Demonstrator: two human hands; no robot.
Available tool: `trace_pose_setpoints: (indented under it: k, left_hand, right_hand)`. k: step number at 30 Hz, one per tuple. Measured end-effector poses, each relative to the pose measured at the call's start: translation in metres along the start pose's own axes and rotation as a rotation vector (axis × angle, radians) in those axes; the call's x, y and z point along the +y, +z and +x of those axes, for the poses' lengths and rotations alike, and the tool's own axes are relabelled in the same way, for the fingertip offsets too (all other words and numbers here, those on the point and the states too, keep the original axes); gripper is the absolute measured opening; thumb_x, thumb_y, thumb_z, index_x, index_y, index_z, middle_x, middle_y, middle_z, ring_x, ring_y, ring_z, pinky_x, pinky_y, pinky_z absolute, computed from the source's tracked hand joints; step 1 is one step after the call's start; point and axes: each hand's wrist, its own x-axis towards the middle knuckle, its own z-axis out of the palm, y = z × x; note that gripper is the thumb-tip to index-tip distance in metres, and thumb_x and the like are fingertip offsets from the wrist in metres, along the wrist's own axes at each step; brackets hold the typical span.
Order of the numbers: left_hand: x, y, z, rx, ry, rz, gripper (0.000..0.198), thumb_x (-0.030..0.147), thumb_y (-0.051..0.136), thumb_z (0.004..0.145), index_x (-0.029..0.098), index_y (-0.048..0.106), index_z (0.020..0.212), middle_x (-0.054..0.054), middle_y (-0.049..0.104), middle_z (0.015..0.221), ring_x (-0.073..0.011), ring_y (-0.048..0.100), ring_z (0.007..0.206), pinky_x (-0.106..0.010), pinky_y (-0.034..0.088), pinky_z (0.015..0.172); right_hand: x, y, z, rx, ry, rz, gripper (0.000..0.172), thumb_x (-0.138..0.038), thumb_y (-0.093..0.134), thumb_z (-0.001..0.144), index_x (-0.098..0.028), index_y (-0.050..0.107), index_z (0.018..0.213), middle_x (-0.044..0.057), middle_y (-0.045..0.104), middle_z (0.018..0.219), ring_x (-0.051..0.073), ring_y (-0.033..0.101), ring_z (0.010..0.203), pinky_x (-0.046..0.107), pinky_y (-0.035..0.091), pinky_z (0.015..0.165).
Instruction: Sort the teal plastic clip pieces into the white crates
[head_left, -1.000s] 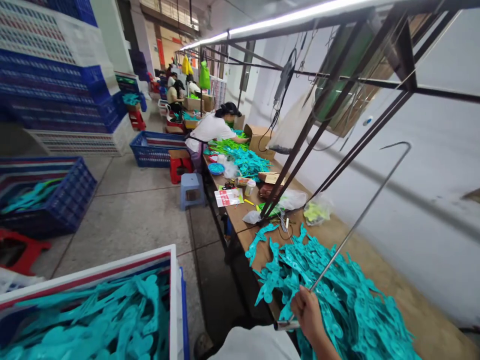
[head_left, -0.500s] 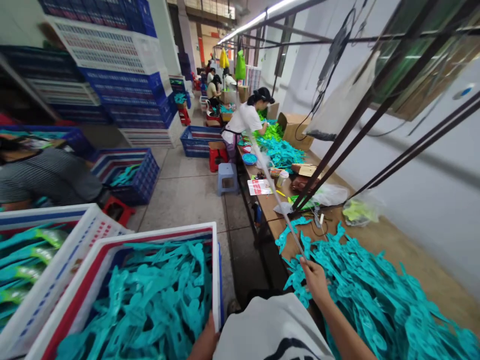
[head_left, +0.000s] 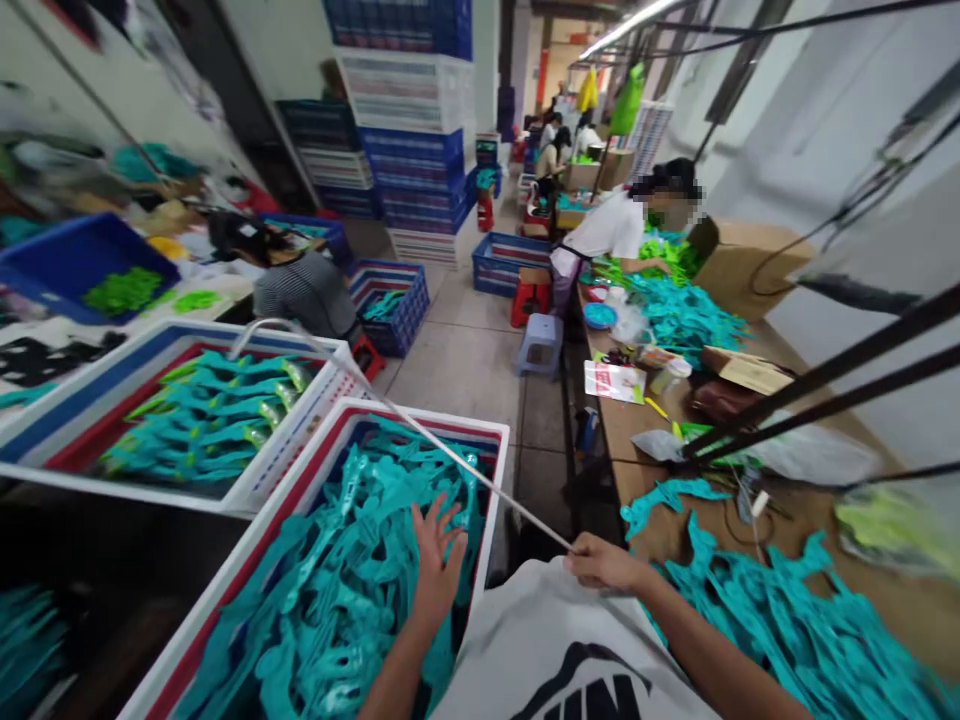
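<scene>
My right hand (head_left: 606,562) is closed round one end of a long thin pale rod (head_left: 457,458). The rod slants up to the left across the near crate, and its bent far end curves over the neighbouring crate. My left hand (head_left: 437,560) has its fingers spread above the teal plastic pieces (head_left: 345,590) that fill the near crate (head_left: 501,470). Whether it touches them I cannot tell. More flat teal pieces (head_left: 787,610) lie heaped on the workbench (head_left: 922,590) to my right.
Another white crate (head_left: 247,495) at left holds teal pieces with green parts. A person in a striped top (head_left: 304,300) sits beyond it. A co-worker in white (head_left: 607,230) leans over the bench. A grey stool (head_left: 538,345) stands in the aisle. Dark metal bars (head_left: 825,390) cross above the bench.
The view has turned left. The rod has swung from pointing up the bench to lying over the crates. My left hand has moved from the crate's side to above the teal pieces.
</scene>
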Motion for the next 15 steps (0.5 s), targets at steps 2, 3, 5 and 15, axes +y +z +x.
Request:
trace_pose_setpoints:
  k: [2, 3, 5, 15]
  left_hand:
    - [0.037, 0.009, 0.016, -0.014, 0.003, -0.180, 0.103, 0.064, 0.083, 0.102, 0.044, 0.028, 0.187, -0.022, 0.058, 0.179, -0.0425, 0.069, 0.154, -0.062, 0.064, 0.119]
    - [0.054, 0.014, 0.023, -0.004, -0.013, -0.259, 0.092, 0.065, 0.084, 0.102, 0.044, 0.041, 0.181, -0.020, 0.065, 0.172, -0.0418, 0.072, 0.151, -0.061, 0.065, 0.118]
    - [0.077, 0.026, 0.033, 0.075, -0.079, -0.373, 0.073, 0.069, 0.086, 0.099, 0.037, 0.063, 0.161, -0.016, 0.083, 0.142, -0.0406, 0.082, 0.130, -0.060, 0.069, 0.108]
    - [0.084, 0.068, 0.059, 0.606, -0.254, -0.554, 0.048, 0.062, 0.102, 0.084, 0.030, 0.070, 0.098, 0.008, 0.050, 0.061, -0.0165, 0.057, 0.057, -0.042, 0.069, 0.075]
  right_hand:
    - [-0.009, -0.010, 0.024, -0.249, 0.055, -0.006, 0.076, -0.088, 0.082, 0.080, -0.023, 0.048, 0.058, -0.008, 0.040, 0.050, 0.006, 0.031, 0.051, 0.025, 0.023, 0.052]
    - [-0.014, -0.015, 0.036, -0.337, 0.079, -0.023, 0.072, -0.082, 0.085, 0.077, -0.023, 0.050, 0.059, -0.008, 0.042, 0.051, 0.006, 0.033, 0.051, 0.024, 0.025, 0.052]
    - [-0.022, -0.028, 0.062, -0.447, 0.104, -0.075, 0.062, -0.072, 0.086, 0.077, -0.022, 0.052, 0.061, -0.008, 0.042, 0.052, 0.007, 0.035, 0.052, 0.024, 0.027, 0.052]
    - [-0.074, -0.200, 0.122, -0.625, -0.101, -0.329, 0.064, -0.052, 0.096, 0.080, -0.018, 0.086, 0.134, 0.003, 0.079, 0.100, 0.020, 0.069, 0.091, 0.030, 0.053, 0.084]
